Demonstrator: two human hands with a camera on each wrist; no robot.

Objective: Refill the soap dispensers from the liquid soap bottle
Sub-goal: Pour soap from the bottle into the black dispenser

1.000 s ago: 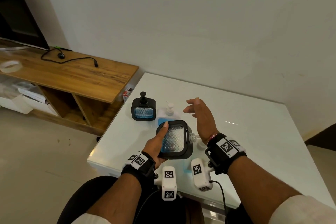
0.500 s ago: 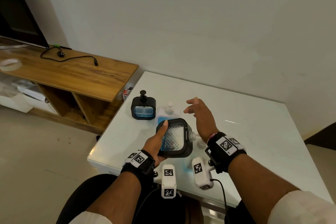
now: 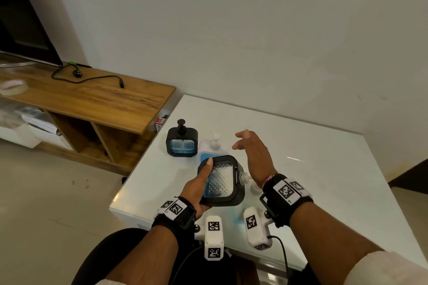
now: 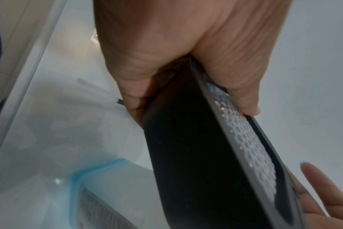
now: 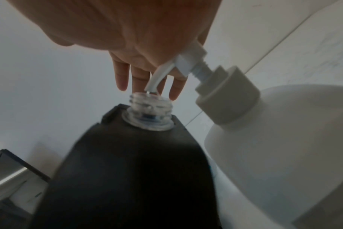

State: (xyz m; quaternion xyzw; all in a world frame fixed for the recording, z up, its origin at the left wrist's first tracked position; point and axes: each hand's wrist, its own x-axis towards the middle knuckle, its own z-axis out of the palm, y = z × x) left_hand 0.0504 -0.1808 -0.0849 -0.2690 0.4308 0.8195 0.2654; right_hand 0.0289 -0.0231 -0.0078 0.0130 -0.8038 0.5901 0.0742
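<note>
From the head view, the left hand [image 3: 196, 194] grips the open dispenser [image 3: 222, 180] tilted, thumb on its ribbed window; the right hand [image 3: 254, 155] hovers spread just beyond it, holding nothing. The left wrist view shows fingers wrapped under its smooth black shell, probably slippery, so hold the edges. In the right wrist view, the soap bottle [image 5: 274, 139] stands just right of the uncapped neck [image 5: 149, 114]; it looks heavy, best gripped round the body.

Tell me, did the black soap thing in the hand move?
No. The held dispenser keeps its place, just as near the standing dispenser as before.
</note>
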